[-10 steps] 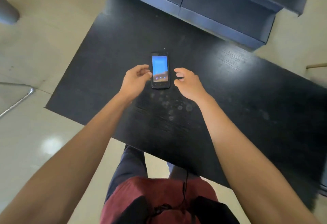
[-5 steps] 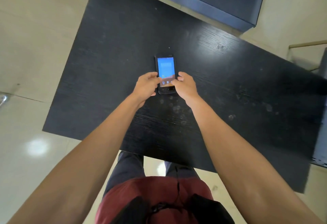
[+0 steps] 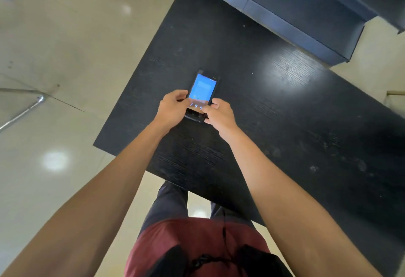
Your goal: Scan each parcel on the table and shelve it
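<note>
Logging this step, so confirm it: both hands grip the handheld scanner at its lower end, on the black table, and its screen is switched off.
One detail is wrong. The head view shows the handheld scanner screen lit blue, not off. The left hand and right hand do grip its lower end on the black table.

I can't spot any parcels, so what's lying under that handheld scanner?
Only the black table shows around the scanner. Both hands, left and right, cover its near end, hiding whatever lies beneath.

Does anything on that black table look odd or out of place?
Only smudges on the black table near its right side. No parcels show on it, just a handheld scanner, screen lit, gripped at its near end by the left hand and right hand.
</note>
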`<state>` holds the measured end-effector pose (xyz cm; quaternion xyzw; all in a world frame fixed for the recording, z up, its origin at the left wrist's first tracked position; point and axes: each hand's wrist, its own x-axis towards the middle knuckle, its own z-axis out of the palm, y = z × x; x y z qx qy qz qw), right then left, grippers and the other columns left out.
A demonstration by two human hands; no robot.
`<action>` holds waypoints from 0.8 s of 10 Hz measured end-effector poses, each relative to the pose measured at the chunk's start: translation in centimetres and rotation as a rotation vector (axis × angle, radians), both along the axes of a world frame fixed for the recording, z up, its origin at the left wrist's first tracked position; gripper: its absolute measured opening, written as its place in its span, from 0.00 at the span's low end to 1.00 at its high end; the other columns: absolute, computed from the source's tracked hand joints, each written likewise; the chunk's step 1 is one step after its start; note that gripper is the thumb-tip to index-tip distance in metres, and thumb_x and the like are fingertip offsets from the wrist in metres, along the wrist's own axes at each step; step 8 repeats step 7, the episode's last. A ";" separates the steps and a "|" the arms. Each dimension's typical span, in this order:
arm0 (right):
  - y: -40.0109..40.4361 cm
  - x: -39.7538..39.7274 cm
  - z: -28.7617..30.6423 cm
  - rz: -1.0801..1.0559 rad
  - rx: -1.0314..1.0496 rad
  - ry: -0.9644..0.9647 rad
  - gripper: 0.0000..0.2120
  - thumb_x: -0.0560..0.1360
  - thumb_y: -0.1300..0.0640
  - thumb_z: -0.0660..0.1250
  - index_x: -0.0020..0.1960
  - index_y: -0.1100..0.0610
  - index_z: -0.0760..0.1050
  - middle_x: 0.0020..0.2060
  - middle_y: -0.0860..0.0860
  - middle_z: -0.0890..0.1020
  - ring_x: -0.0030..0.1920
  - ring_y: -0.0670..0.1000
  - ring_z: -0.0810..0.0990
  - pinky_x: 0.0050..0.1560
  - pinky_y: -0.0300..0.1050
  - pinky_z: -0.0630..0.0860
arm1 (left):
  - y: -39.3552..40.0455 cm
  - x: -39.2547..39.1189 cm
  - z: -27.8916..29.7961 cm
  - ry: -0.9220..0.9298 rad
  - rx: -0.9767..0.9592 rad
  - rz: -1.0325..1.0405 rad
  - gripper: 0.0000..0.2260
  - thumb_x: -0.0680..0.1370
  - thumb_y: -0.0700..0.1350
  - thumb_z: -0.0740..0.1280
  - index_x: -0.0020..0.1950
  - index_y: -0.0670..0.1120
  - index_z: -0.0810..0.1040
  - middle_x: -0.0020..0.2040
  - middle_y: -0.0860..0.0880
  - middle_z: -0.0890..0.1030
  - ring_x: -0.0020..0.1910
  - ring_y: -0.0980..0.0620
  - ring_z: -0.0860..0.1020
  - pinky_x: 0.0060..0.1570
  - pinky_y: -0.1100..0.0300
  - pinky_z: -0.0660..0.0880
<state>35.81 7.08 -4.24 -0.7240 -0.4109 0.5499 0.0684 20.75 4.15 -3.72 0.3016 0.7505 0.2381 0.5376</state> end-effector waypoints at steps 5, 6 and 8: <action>-1.5 -9.8 1.5 0.042 -0.170 0.180 0.29 0.79 0.59 0.70 0.77 0.58 0.65 0.66 0.56 0.77 0.62 0.55 0.79 0.55 0.55 0.83 | -3.2 -10.0 -1.1 0.120 0.020 0.094 0.21 0.78 0.47 0.68 0.71 0.49 0.76 0.66 0.51 0.80 0.61 0.54 0.77 0.60 0.62 0.69; -1.3 -8.4 2.3 0.101 -0.151 0.175 0.23 0.79 0.59 0.68 0.74 0.54 0.72 0.63 0.52 0.79 0.61 0.53 0.80 0.55 0.53 0.83 | -3.8 -9.7 -0.6 0.158 0.036 0.075 0.21 0.79 0.49 0.67 0.72 0.51 0.75 0.67 0.51 0.79 0.65 0.51 0.77 0.68 0.53 0.72; -1.0 -5.9 3.8 0.128 -0.106 0.188 0.19 0.80 0.57 0.67 0.70 0.53 0.76 0.58 0.49 0.81 0.56 0.49 0.82 0.57 0.53 0.82 | -3.4 -8.7 0.4 0.247 0.104 0.021 0.19 0.78 0.50 0.66 0.70 0.53 0.76 0.66 0.53 0.80 0.65 0.51 0.77 0.69 0.47 0.71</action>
